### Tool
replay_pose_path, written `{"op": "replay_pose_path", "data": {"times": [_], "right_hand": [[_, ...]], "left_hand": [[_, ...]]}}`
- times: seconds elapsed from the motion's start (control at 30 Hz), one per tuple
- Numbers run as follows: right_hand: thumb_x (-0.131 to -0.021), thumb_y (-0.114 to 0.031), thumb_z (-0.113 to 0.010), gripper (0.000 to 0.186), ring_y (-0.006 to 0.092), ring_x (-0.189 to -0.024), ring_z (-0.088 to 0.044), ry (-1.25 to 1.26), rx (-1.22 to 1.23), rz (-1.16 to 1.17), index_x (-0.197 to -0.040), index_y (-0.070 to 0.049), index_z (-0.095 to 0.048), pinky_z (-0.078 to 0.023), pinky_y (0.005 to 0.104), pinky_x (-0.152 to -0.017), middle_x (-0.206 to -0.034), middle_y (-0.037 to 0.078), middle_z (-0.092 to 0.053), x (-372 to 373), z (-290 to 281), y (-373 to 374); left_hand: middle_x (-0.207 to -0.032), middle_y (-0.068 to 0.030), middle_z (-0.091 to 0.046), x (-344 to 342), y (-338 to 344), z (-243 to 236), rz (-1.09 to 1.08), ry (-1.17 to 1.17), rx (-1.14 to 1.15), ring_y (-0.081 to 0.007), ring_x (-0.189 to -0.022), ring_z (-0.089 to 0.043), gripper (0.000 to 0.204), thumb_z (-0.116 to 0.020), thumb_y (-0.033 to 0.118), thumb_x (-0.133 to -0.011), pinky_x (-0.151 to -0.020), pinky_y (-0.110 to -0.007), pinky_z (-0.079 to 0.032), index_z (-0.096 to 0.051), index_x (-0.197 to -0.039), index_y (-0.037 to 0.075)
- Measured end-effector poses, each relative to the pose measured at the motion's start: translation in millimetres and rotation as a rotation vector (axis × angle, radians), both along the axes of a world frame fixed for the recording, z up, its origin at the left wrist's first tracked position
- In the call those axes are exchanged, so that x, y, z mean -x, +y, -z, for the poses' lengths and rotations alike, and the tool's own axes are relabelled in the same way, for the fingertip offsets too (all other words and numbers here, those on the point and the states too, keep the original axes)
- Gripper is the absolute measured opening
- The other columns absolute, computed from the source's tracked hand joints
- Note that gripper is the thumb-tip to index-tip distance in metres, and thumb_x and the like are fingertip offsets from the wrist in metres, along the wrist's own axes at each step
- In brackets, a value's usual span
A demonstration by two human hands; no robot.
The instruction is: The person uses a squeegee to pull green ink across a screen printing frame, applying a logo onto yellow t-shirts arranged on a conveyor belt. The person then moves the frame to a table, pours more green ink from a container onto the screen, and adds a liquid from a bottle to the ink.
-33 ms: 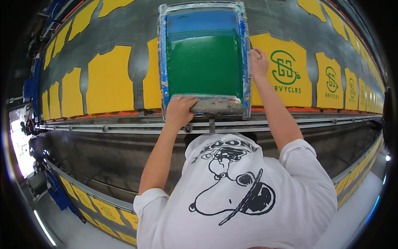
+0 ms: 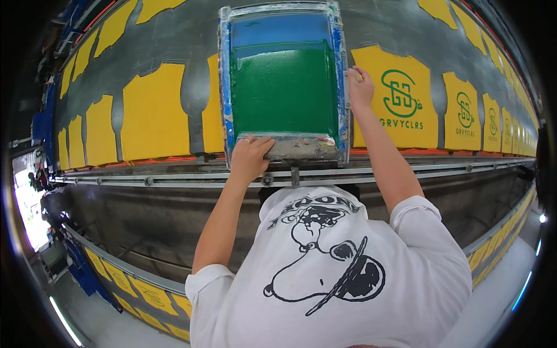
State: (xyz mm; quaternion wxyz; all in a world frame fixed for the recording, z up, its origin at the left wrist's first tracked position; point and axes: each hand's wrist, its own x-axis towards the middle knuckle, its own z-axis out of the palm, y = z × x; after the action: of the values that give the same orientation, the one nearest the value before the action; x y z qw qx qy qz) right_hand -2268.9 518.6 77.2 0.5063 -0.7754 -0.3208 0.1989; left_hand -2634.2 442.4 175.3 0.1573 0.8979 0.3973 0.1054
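L hand (image 2: 251, 156) & R hand (image 2: 361, 90) at the ink frame (image 2: 225, 87)

The ink frame is over the long gray worktop (image 2: 377, 26), w/ plain yellow cloth (image 2: 154, 113) to its left & printed cloth (image 2: 400, 107) to its right. Can't tell if it lies flat or is up a bit. Green ink (image 2: 281, 90) covers most of its blue mesh (image 2: 281, 28). A yellow cloth edge (image 2: 212, 113) pokes out on its left side.

L hand has its fingers over the near left corner; its underside is hidden, so can't tell how tight. R hand is curled by the right side; can't tell if it pinches the ink frame.

Prob. step: getting the ink frame in the right spot, b/c both hands are at its edges. Next move prob. needs both hands to keep it straight & level, w/ no smears.
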Motion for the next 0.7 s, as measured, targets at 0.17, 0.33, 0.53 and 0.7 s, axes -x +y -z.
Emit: {"op": "replay_pose_path", "data": {"times": [0.17, 0.33, 0.53, 0.7], "right_hand": [[-0.089, -0.038, -0.069, 0.039, 0.0344, -0.099, -0.07, 0.012, 0.052, 0.018, -0.116, -0.01, -0.071, -0.053, 0.0402, -0.087, -0.106, 0.018, -0.073, 40.4, 13.1, 12.2], [-0.089, -0.037, -0.069, 0.039, 0.035, -0.103, -0.069, -0.083, 0.108, -0.004, -0.119, -0.013, -0.069, -0.052, 0.0413, -0.089, -0.11, 0.017, -0.073, 53.8, 10.2, 13.2], [-0.088, -0.036, -0.07, 0.04, 0.0332, -0.103, -0.069, -0.058, 0.198, -0.013, -0.121, -0.012, -0.067, -0.052, 0.0399, -0.089, -0.11, 0.016, -0.072, 61.8, -3.2, 14.4], [-0.088, -0.037, -0.071, 0.045, 0.0318, -0.105, -0.068, -0.05, 0.179, -0.03, -0.122, -0.009, -0.066, -0.051, 0.0389, -0.09, -0.113, 0.016, -0.071, 56.4, 3.9, 12.7]], "left_hand": [[-0.109, -0.005, -0.074, 36.6, 28.4, -2.5, 0.059, 0.023, -0.004, -0.0296, -0.096, -0.066, 0.051, -0.077, 0.007, -0.062, -0.084, -0.04, -0.053, -0.073, -0.113, 0.012], [-0.1, -0.0063, -0.074, 17.8, 111.7, -20.7, 0.009, 0.037, 0.013, -0.0307, -0.094, -0.067, 0.041, -0.079, 0.011, -0.068, -0.078, -0.042, -0.054, -0.074, -0.109, 0.015], [-0.094, -0.0063, -0.073, -5.4, 233.0, -13.2, 0.015, 0.077, 0.0, -0.0316, -0.09, -0.068, 0.022, -0.075, 0.033, -0.084, -0.077, -0.044, -0.054, -0.076, -0.1, 0.019], [-0.092, -0.009, -0.074, -24.3, 310.7, 1.8, 0.039, 0.182, 0.08, -0.0332, -0.089, -0.069, 0.029, -0.074, 0.041, -0.083, -0.075, -0.047, -0.055, -0.076, -0.099, 0.016]]}}
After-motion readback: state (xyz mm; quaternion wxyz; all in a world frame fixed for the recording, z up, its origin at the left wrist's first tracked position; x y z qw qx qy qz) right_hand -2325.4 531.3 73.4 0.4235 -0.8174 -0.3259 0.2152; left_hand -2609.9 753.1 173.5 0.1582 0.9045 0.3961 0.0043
